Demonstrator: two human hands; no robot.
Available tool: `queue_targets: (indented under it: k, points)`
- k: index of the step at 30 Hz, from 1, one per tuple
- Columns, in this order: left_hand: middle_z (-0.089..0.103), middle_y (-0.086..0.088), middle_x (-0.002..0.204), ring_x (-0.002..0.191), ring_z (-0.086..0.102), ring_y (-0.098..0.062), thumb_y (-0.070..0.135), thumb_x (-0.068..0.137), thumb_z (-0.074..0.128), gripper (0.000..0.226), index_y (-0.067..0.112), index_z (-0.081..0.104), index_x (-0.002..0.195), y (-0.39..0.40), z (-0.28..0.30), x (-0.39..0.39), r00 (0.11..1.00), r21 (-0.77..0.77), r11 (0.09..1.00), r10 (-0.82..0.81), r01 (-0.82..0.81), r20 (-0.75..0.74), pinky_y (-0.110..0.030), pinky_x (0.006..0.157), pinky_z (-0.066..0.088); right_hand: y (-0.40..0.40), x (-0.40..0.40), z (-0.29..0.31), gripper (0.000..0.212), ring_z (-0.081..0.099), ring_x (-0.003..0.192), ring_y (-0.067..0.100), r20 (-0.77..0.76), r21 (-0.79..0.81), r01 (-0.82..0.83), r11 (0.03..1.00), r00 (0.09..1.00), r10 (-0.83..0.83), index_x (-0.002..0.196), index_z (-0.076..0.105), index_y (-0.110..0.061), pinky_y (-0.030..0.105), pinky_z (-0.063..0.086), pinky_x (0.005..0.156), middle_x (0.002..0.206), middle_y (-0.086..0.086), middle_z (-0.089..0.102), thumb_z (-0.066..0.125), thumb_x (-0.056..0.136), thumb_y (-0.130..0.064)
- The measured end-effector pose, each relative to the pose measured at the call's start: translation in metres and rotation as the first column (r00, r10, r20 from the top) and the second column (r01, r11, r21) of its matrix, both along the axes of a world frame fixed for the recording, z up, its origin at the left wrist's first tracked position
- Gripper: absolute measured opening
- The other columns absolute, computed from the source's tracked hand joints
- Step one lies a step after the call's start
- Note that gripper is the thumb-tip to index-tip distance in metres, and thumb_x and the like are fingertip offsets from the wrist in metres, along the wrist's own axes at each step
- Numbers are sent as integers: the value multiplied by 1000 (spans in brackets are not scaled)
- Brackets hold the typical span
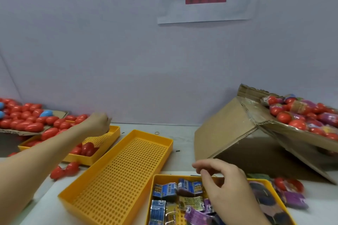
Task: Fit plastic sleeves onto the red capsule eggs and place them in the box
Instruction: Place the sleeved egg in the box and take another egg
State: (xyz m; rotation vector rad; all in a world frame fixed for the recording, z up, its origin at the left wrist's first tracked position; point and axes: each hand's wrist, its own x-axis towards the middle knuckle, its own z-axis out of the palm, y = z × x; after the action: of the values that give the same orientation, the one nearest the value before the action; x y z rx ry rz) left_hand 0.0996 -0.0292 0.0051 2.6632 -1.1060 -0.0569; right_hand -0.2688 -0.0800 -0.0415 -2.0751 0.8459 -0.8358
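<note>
- We see a tilted brown cardboard box point(237, 129) at right, its open top heaped with sleeved red capsule eggs point(300, 115).
- An empty perforated yellow plastic tray point(117, 175) lies in the middle.
- Bare red plastic capsule eggs point(27, 120) pile on cardboard far left, spilling into a second yellow tray point(102, 150).
- A third yellow tray point(182, 177) holds folded printed plastic sleeves point(175, 193).
- Our left hand point(97, 124) reaches over the far tray, fingers curled; we cannot tell what it holds.
- Our right hand point(225, 182) hovers loosely curled over the sleeves, holding nothing.

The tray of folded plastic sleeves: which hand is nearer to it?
Right. The right hand hovers directly over the tray of folded plastic sleeves at front right. The left hand reaches far across, above the yellow tray with red capsule eggs.
</note>
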Motion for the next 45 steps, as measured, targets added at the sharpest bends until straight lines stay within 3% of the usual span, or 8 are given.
queue_targets:
  k: [5, 11, 18, 24, 29, 37, 41, 45]
  points:
    - [63, -18, 65, 40, 53, -24, 23, 106, 31, 46, 4, 48, 67, -11, 22, -25, 997, -207, 978, -21, 5, -72, -25, 37, 39, -3, -4, -1, 33, 61, 90, -4, 24, 38, 8, 999, 1000, -9, 86, 69, -40, 10, 49, 68, 89, -32, 65, 56, 96, -12]
    - [47, -10, 63, 49, 41, -20, 24, 106, 29, 45, 8, 55, 73, -19, 52, -125, 921, -476, 877, -234, 63, -310, -23, 45, 30, 7, -9, 12, 33, 63, 83, 3, -120, 86, -163, 983, 978, 173, 74, 74, -37, 19, 53, 66, 78, -10, 71, 56, 91, -14]
    - [49, -5, 87, 76, 51, -23, 18, 103, 32, 20, 28, 40, 89, 9, 42, -259, 802, -705, 700, -486, 118, -348, -45, 69, 47, 18, -17, 30, 20, 62, 76, 1, -347, 76, -334, 939, 874, 339, 86, 75, -37, 16, 52, 61, 77, -19, 67, 61, 90, -23]
    - [55, 7, 68, 64, 49, -10, 23, 99, 50, 18, 30, 60, 85, 30, -12, -268, 781, -785, 614, -447, -86, -436, -27, 58, 40, 20, -14, 28, 13, 64, 83, 3, -409, 140, -325, 935, 841, 353, 90, 70, -36, 20, 55, 73, 92, -15, 63, 75, 80, -41]
    - [42, 7, 50, 40, 35, -9, 22, 97, 57, 10, 13, 61, 98, 34, -17, -239, 570, -707, 641, -474, -299, -671, -23, 40, 31, 18, -13, 25, 13, 61, 89, 4, -451, 109, -341, 934, 820, 352, 93, 69, -40, 14, 49, 68, 96, -18, 59, 72, 81, -44]
    - [47, -7, 53, 47, 41, -19, 41, 97, 50, 51, 1, 59, 66, 35, -21, -245, 722, -662, 749, -472, 26, -506, -34, 52, 38, 10, -7, 14, 9, 61, 89, 2, -166, -68, -158, 985, 975, 145, 98, 70, -40, 20, 53, 73, 89, -18, 66, 62, 94, -39]
    - [41, 5, 46, 41, 35, -15, 28, 100, 47, 34, 9, 57, 74, 34, -22, -242, 646, -663, 746, -476, -64, -598, -29, 46, 30, 16, -3, 14, 20, 63, 90, 3, 99, -58, -166, 985, 980, 171, 101, 61, -49, 14, 49, 67, 93, -20, 65, 69, 89, -36]
    - [38, 11, 42, 37, 34, -10, 51, 101, 38, 49, 11, 57, 82, 32, -22, -247, 500, -612, 783, -487, -114, -716, -24, 43, 30, 20, 0, 15, 27, 57, 94, 1, 107, -117, -76, 990, 990, 89, 103, 60, -52, 17, 46, 70, 102, -29, 59, 73, 80, -49]
